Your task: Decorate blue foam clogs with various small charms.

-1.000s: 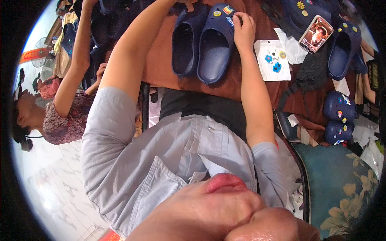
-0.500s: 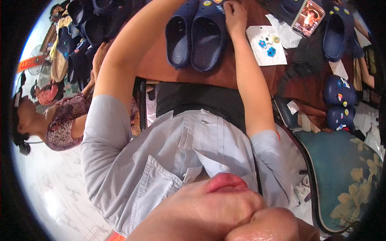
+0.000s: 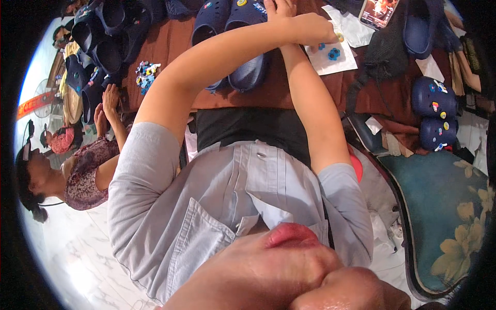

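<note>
The left hand (image 3: 314,28) has crossed the right forearm (image 3: 316,98) from the navy clogs (image 3: 248,76) on the tabletop (image 3: 173,39) to the white card (image 3: 333,67) of charms, shifting attention from shoe to decorations. Its fingers' grip can't be told; the right hand (image 3: 280,9), cropped above, lies beside the clogs, hold unclear. The left forearm (image 3: 227,57) hides their middles.

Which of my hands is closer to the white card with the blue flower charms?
Left. Your left hand is over the white card, beside the blue charms; your right hand is farther left, by a navy clog.
</note>
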A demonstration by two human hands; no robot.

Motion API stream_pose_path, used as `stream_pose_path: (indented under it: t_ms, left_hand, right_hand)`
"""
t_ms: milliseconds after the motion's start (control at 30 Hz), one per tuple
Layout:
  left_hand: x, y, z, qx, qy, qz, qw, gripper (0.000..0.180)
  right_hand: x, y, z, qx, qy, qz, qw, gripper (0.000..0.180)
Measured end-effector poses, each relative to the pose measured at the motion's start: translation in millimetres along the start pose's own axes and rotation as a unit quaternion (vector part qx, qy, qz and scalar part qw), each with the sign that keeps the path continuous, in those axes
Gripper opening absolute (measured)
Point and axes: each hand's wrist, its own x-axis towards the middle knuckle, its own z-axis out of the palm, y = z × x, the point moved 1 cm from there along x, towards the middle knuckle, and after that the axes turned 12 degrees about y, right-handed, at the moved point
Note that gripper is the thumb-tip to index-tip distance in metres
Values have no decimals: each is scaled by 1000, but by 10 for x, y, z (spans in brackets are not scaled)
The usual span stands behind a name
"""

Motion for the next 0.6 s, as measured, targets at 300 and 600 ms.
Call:
stream_pose_path:
  t_ms: [300, 600]
  left_hand:
    - [-360, -130, -598, -89, 202, -61, 973, 27]
    - [-1776, -1625, -994, -263, 332, -324, 846, 13]
  right_hand:
    - [67, -180, -195, -59, -57, 18, 996, 26]
    - [93, -285, -241, -15, -69, 36, 997, 23]
